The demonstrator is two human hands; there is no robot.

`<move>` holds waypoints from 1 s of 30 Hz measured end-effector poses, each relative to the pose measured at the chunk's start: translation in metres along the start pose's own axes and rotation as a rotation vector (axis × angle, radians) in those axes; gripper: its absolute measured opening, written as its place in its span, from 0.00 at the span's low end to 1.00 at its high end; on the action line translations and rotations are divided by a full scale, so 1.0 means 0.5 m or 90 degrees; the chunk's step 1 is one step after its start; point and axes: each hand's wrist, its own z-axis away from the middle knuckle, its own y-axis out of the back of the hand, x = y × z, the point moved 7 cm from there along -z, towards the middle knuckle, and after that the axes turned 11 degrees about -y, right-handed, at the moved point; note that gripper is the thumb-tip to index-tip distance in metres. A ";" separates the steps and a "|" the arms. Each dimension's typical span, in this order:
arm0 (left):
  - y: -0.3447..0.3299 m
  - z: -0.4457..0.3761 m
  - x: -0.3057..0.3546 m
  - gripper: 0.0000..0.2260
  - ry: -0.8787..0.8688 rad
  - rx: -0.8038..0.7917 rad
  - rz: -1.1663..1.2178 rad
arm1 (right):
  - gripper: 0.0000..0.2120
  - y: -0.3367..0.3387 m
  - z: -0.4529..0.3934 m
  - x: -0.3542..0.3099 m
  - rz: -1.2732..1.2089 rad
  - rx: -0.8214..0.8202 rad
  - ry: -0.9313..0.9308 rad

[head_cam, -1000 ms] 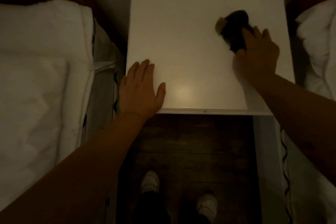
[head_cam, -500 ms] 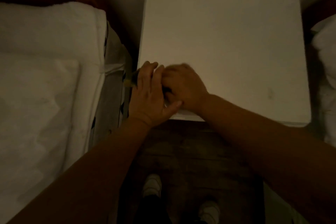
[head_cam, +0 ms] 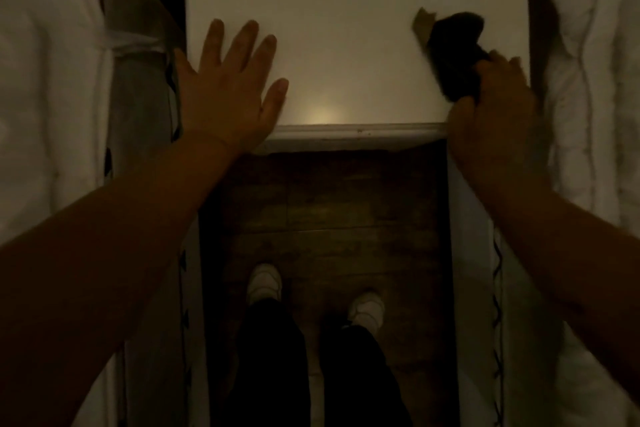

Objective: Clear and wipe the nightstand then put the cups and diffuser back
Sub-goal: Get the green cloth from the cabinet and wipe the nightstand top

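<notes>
While left hand point(head_cam: 228, 97) lies flat, fingers point(head_cam: 239, 45) spread, on table point(head_cam: 346, 28) near corner: right hand point(head_cam: 495, 125) fingers clamped on dark cloth point(head_cam: 453, 55), bulk beyond fingertips.

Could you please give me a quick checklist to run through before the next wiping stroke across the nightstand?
1. Cloth gripped in the right hand: ok.
2. Cloth in contact with the nightstand top: cannot tell, it is blurred.
3. Left hand flat on the near left corner, steadying: ok.
4. Visible top free of cups and diffuser: ok.
5. Surface clean: cannot tell, the light is too dim.
6. Far edge of the top: cannot tell, out of view.
</notes>
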 end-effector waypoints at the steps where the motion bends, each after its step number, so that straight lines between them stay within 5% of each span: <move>1: 0.001 0.001 -0.001 0.28 0.003 0.006 0.006 | 0.25 -0.007 0.019 -0.026 -0.024 0.028 -0.031; 9: 0.013 0.002 -0.016 0.24 0.029 0.112 0.168 | 0.20 -0.118 0.183 -0.328 -0.144 0.024 -0.019; 13: 0.017 0.006 -0.036 0.29 0.057 0.161 0.290 | 0.20 -0.144 0.238 -0.433 -0.186 -0.062 0.182; 17: 0.015 0.011 -0.030 0.30 0.039 0.144 0.242 | 0.21 -0.112 0.191 -0.336 -0.056 -0.050 0.352; 21: 0.013 0.012 -0.037 0.26 0.060 0.133 0.293 | 0.25 -0.054 0.105 -0.090 0.024 0.008 0.184; 23: 0.011 0.010 -0.048 0.25 0.088 0.147 0.436 | 0.25 -0.037 0.097 -0.029 -0.036 0.028 0.057; 26: 0.014 0.007 -0.060 0.21 0.136 0.167 0.692 | 0.24 -0.053 0.113 -0.075 -0.105 0.071 -0.073; 30: 0.005 0.050 -0.063 0.20 0.144 0.089 0.710 | 0.27 -0.115 0.181 -0.258 -0.096 0.026 -0.025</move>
